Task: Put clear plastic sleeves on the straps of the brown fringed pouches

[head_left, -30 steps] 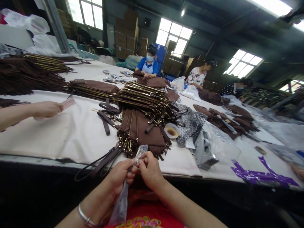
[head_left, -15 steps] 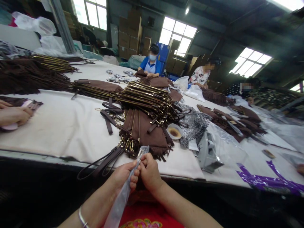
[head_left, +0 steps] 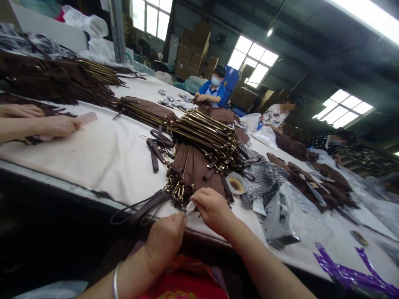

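Observation:
A bunched piece of clear plastic bag (head_left: 190,206) stretches between my two hands, just over the table's front edge. My left hand (head_left: 166,234) is closed in a fist around its lower end. The fingertips of my right hand (head_left: 215,207) pinch the upper end. Right behind them lies a pile of brown pouches (head_left: 199,164), with gold zippers and clasps facing me. Dark wrist straps (head_left: 149,203) trail off the pile and over the edge. What my left fist hides inside I cannot make out.
At the left, another person's hands (head_left: 59,126) hold a pink comb (head_left: 88,119) beside brown fringe. Right of the pile stand a small dish (head_left: 236,182), a grey patterned cloth (head_left: 264,176) and an iron (head_left: 280,226). Purple plastic (head_left: 349,265) lies far right. Co-workers sit across the table.
My hands have drawn slightly apart, the right one moving right and up. The long plastic no longer hangs along my left forearm. The view has shifted and tilted; the other person's comb shows more fully.

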Demonstrator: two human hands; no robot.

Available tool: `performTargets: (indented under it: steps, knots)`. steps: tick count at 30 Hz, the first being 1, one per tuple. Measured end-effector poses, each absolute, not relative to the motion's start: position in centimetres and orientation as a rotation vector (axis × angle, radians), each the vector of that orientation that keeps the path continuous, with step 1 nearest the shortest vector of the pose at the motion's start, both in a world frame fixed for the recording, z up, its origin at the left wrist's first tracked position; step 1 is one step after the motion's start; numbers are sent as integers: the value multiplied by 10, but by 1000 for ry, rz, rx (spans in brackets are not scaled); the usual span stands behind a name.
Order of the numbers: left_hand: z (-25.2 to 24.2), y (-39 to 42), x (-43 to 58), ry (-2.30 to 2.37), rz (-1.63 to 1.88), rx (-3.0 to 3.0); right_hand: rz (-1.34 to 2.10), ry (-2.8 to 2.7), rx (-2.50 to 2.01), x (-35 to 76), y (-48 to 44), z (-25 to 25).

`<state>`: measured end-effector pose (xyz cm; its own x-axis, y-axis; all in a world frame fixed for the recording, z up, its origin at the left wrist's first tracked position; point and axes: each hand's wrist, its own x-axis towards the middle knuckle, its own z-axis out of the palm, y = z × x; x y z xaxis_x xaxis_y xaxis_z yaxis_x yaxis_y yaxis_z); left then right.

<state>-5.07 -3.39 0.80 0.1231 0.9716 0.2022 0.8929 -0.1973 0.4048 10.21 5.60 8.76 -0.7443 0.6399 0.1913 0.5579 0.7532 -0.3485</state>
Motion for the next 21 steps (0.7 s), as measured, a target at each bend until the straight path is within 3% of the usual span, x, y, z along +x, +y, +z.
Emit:
performTargets:
  steps: [10,21]
  knots:
    - [-2,-34,-60,1858,464,2415,77,-3523,-676,38,86,115]
    - [-4,-35,-56,1855,590,2510,-41,-3532,-432,32,83,111]
